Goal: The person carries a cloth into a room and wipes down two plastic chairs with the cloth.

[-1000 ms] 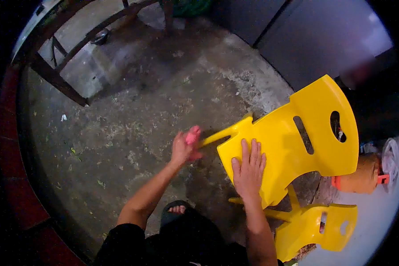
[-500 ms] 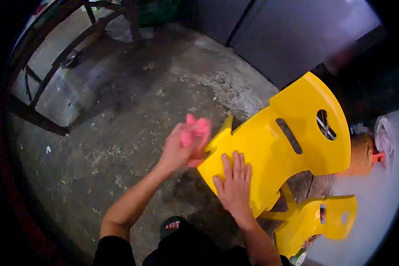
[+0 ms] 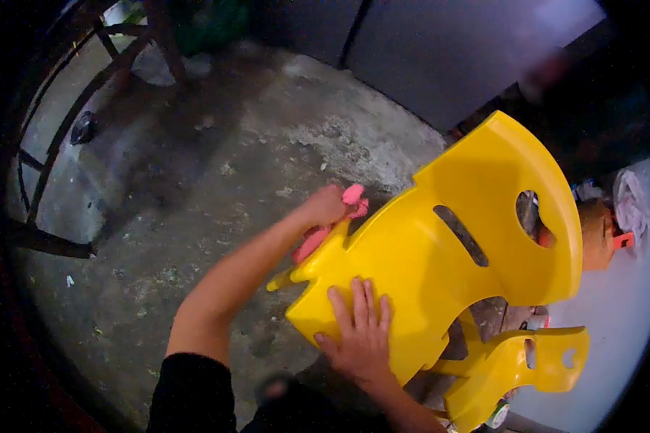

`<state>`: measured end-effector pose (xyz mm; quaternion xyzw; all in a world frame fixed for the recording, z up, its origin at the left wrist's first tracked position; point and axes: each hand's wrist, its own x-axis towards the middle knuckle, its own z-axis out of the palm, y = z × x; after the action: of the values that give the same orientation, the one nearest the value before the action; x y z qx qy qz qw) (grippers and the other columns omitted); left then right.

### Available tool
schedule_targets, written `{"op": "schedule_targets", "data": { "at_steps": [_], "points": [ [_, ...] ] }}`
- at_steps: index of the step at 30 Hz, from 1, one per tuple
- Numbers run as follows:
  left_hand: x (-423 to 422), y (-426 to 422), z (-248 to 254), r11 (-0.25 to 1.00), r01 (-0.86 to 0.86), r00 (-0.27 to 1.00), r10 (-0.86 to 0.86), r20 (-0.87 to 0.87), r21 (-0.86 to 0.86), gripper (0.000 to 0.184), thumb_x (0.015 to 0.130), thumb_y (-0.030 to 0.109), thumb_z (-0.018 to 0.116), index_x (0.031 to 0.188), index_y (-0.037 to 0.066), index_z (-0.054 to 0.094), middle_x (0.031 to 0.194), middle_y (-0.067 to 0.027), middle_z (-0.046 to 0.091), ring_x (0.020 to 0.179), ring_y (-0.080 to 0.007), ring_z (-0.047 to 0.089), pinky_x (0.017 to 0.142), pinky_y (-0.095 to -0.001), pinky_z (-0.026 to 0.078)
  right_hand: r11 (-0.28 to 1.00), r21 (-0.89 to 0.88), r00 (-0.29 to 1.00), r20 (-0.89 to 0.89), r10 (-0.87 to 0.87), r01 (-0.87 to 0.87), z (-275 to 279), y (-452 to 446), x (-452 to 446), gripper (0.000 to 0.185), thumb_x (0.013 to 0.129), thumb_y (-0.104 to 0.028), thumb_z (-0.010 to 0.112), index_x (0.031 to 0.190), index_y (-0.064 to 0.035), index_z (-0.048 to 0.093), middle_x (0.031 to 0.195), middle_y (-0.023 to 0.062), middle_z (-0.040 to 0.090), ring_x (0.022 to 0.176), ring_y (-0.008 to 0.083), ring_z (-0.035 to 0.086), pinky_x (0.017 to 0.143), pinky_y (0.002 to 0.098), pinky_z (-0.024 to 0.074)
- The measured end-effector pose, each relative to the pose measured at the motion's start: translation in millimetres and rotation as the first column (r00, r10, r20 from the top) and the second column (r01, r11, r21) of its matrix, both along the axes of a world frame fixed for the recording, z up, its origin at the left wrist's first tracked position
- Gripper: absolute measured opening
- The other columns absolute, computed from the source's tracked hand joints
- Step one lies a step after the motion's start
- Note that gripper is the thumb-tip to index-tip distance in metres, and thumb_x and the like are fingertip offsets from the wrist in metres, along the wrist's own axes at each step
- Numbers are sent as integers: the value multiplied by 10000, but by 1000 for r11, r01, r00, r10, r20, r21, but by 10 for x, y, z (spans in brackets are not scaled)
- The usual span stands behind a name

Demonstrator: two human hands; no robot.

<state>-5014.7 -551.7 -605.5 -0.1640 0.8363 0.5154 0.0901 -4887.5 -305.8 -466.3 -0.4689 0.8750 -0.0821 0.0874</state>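
Note:
A yellow plastic chair (image 3: 412,252) lies tipped in front of me, its backrest with two cut-out holes pointing up and right. My left hand (image 3: 327,206) is closed around a pink cloth (image 3: 312,244) at the chair's far-left side, beside a leg. Part of the cloth sticks out past the fingers. Flat on the seat rests my right hand (image 3: 359,335), fingers spread and holding nothing. The chair's underside is hidden from me.
A second, smaller-looking yellow chair (image 3: 477,382) stands at the lower right. Beyond it are an orange-brown container (image 3: 596,234) and a plastic bag (image 3: 628,198) near the wall. A dark-framed piece of furniture (image 3: 50,244) stands left on the stained concrete floor (image 3: 195,195).
My left hand has moved with the pink cloth from the seat's front corner to farther along the chair's side. The right hand stays on the seat; the view has shifted slightly.

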Motion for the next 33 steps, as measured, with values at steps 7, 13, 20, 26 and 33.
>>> {"op": "schedule_targets", "data": {
  "at_steps": [7,13,20,26,33],
  "points": [
    [-707,109,-466,966,174,985,-171,34,-191,457,728,434,738,886,5,732,875,-218,707,815,-365,688,740,-433,534,997,-69,999,50,-14,18,-17,10,-19,686,901,-516,563,1472,-172,399,1525,220,307,1418,404,294,1105,617,212],
    [-361,41,-4,962,249,967,-242,74,-114,391,739,369,718,868,0,737,874,-208,719,808,-327,701,734,-424,531,994,-96,999,-2,-43,43,-27,-4,-7,622,929,-474,542,1456,-166,425,1500,205,358,1404,392,327,1102,600,234],
    [458,90,903,997,13,997,-18,76,77,503,766,433,752,913,-46,712,885,-150,730,783,-273,689,702,-378,526,976,-217,994,-99,-49,26,-46,25,58,544,945,-409,534,1417,-147,468,1474,192,412,1378,358,379,1102,561,270],
    [1144,2,1696,1000,-2,994,3,112,-6,417,826,421,752,1003,44,723,937,-79,730,818,-176,669,766,-349,534,954,-298,996,-72,-55,32,-44,77,86,528,961,-376,521,1424,-133,447,1487,192,392,1388,358,360,1116,565,252],
    [2013,985,2347,804,-172,946,296,-132,569,551,946,427,619,1319,40,501,1245,-130,601,1097,-217,605,978,-382,481,549,-638,615,744,262,540,213,247,249,637,993,-402,497,1480,-29,327,1491,179,396,1430,300,315,1172,470,220]
  ]
}}
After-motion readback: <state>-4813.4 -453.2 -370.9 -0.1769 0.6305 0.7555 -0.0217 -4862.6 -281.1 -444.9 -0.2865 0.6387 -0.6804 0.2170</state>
